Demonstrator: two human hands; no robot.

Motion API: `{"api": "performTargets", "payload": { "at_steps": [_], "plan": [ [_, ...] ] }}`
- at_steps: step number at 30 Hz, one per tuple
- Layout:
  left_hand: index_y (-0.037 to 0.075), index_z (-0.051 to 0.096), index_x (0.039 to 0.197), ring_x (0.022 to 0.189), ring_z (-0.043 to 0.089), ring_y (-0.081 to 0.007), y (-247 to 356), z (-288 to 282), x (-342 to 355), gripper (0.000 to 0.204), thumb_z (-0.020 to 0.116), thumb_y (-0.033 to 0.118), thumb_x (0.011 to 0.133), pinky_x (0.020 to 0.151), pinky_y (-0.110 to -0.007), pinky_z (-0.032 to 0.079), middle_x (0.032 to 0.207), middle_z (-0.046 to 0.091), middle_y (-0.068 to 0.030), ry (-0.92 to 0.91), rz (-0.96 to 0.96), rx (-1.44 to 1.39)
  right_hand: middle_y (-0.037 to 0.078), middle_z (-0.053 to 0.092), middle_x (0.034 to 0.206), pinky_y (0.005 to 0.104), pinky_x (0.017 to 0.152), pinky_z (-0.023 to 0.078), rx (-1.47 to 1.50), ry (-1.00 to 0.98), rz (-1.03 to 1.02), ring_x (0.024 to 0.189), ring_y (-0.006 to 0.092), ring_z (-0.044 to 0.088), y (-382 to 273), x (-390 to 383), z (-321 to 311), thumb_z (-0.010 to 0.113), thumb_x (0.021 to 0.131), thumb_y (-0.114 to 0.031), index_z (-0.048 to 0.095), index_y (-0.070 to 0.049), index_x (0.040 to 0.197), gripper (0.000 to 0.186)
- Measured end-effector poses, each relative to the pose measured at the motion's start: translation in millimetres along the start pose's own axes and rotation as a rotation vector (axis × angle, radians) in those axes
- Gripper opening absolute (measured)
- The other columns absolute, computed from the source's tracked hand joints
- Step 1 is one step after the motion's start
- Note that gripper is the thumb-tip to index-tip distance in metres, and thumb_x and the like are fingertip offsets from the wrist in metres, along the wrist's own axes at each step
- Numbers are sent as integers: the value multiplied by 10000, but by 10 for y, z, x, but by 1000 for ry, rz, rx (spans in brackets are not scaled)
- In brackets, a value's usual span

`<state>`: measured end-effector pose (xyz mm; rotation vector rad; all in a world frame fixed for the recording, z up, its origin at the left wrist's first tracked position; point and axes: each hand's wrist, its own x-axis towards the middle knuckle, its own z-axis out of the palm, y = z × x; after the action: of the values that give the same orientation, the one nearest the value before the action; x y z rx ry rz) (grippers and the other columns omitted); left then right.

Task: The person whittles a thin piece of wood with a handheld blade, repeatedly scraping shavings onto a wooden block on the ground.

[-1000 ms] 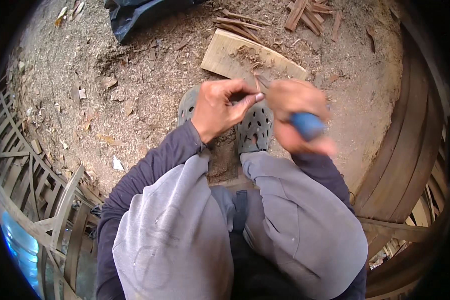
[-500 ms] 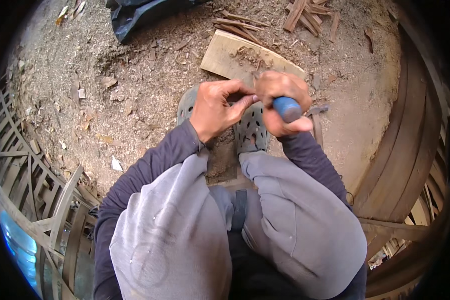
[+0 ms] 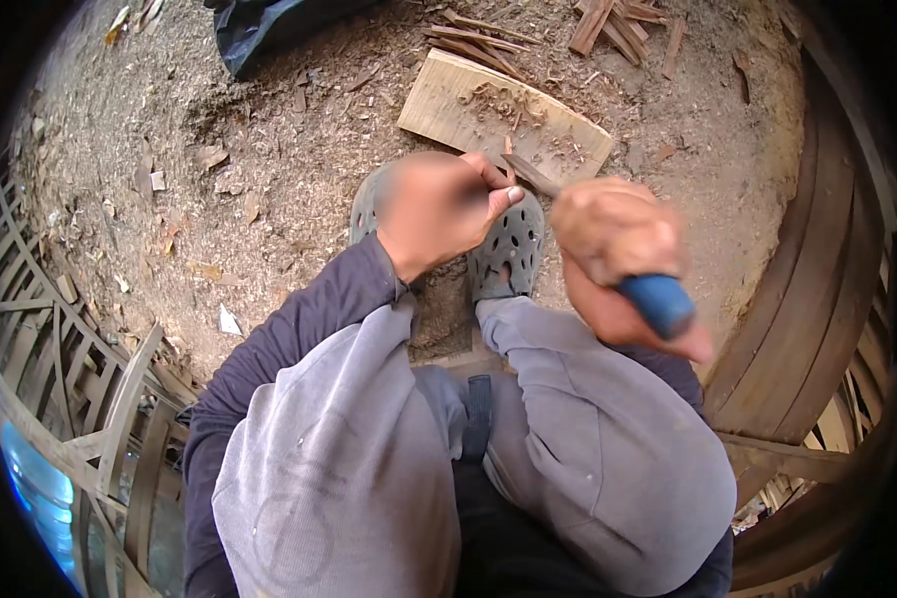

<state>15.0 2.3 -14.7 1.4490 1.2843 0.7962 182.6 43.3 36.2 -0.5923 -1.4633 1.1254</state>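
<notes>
My left hand [image 3: 439,214], partly blurred, pinches a thin reddish wood sliver [image 3: 510,171] between thumb and forefinger. In my right hand [image 3: 618,239] is a knife, gripped by its blue handle [image 3: 658,304]; the fingers are smeared by motion. The dark, narrow blade [image 3: 533,176] points up and left, its tip close beside the sliver. Whether the two touch I cannot tell. Just beyond both hands lies a pale wooden board [image 3: 448,98] with curled shavings [image 3: 503,102] on it.
Split wood sticks [image 3: 478,45] and more pieces [image 3: 618,28] lie past the board. A dark plastic sheet [image 3: 259,30] is at the far left. Slatted wood [image 3: 60,349] stands left; brown planks [image 3: 792,289] curve along the right. Perforated clogs [image 3: 508,249] are below my hands.
My right hand has drawn the knife down and to the right, away from my left hand, baring the blade and the sliver. My left hand has stayed nearly in place.
</notes>
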Motion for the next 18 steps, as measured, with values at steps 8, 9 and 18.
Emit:
{"api": "performTargets", "payload": {
  "at_steps": [8, 9, 18],
  "plan": [
    [12, 690, 840, 552, 645, -140, -1, 3, 17, 103, 756, 90, 829, 526, -274, 499, 682, 687, -100, 48, 79, -28, 39, 415, 522, 322, 426, 379, -29, -73, -21, 433, 181, 423, 162, -2, 131, 571, 952, -513, 444, -79, 714, 511],
    [12, 690, 840, 552, 645, -140, -3, -2, 11, 103, 756, 90, 829, 526, -274, 499, 682, 687, -100, 55, 79, -22, 39, 416, 520, 321, 423, 384, -10, -49, -16, 431, 182, 427, 138, -30, 177, 584, 961, -490, 443, -79, 712, 500],
    [22, 690, 854, 612, 692, -190, -52, -43, 28, 92, 737, 96, 823, 563, -293, 524, 701, 682, -113, 86, 64, -67, 44, 439, 534, 300, 408, 384, -21, -135, -112, 414, 188, 465, 299, -116, 153, 552, 983, -363, 454, -44, 733, 418]
  ]
}}
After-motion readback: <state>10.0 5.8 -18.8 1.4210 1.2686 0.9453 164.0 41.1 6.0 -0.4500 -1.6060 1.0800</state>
